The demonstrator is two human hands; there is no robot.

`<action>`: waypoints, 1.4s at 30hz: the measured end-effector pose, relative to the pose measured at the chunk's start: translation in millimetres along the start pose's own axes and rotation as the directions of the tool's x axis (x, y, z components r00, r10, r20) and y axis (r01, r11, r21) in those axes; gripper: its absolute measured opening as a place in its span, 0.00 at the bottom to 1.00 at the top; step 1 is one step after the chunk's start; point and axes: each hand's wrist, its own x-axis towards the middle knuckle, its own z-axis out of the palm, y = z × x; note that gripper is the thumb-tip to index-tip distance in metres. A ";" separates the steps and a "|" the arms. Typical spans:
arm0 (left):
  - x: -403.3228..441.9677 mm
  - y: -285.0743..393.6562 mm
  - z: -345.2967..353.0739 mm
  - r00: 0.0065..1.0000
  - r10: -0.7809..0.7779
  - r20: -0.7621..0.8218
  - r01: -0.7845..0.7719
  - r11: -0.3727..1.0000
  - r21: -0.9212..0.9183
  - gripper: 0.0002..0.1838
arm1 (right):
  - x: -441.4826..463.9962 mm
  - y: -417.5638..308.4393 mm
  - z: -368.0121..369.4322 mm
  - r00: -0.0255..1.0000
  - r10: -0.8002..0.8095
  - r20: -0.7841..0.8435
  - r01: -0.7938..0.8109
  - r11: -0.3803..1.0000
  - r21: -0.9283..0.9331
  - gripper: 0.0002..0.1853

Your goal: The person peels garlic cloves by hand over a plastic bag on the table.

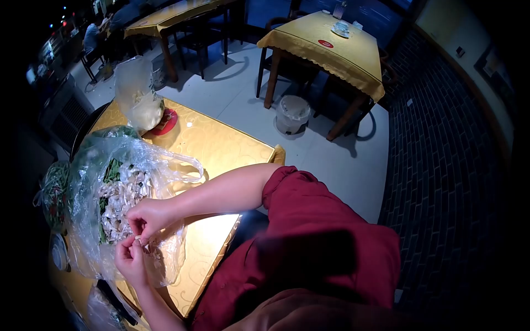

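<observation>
My left hand (131, 262) and my right hand (148, 218) meet over the near side of a clear plastic bag (88, 176). Fingertips of both pinch a small pale piece (138, 239) that looks like a garlic clove; the fingers partly cover it. Beneath and beyond them, a heap of whitish, papery peels (122, 201) lies on the spread bag. Some green leaves (113, 171) show along the heap's far edge. The bag's handle loop (190, 168) lies beside my right forearm.
The yellow-clothed table (204, 138) also carries an upright plastic bag (134, 91) with pale contents, a red round mat (165, 122) and a bowl (58, 251) at left. A bin (292, 115) stands on the floor near another table (314, 41). A person (93, 36) sits far left.
</observation>
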 end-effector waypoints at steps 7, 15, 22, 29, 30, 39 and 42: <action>0.2 -0.3 2.5 1.000 0.026 -0.018 -0.027 0.997 -0.067 0.02 | -0.2 -3.2 -1.6 0.999 0.023 0.034 -0.026 0.997 0.072 0.13; 2.7 -3.0 1.7 0.998 -0.057 -0.034 0.052 0.987 -0.153 0.02 | 3.4 5.4 -2.2 0.994 0.078 0.076 -0.091 0.979 0.182 0.12; 4.0 8.0 -0.4 0.963 0.069 -0.260 -0.024 0.984 0.175 0.04 | 4.8 -0.5 -4.9 0.954 0.262 0.149 -0.301 0.841 0.450 0.10; 1.1 11.3 2.6 0.985 0.072 -0.157 -0.056 0.993 0.106 0.06 | 2.5 -10.7 -3.8 0.937 0.330 0.117 -0.347 0.839 0.419 0.12; 1.1 11.5 2.7 0.985 0.094 -0.143 -0.074 0.988 0.136 0.06 | 2.3 -10.1 -3.0 0.939 0.327 0.106 -0.342 0.854 0.391 0.12; -0.1 17.9 0.9 0.992 -0.116 -0.049 0.119 0.992 0.053 0.06 | 0.1 -10.3 2.9 0.986 0.165 0.015 -0.165 0.986 -0.016 0.11; 0.8 17.3 2.4 0.983 -0.178 -0.042 0.175 0.982 -0.068 0.06 | -0.5 -11.1 2.1 0.997 0.078 0.005 -0.077 0.984 -0.160 0.10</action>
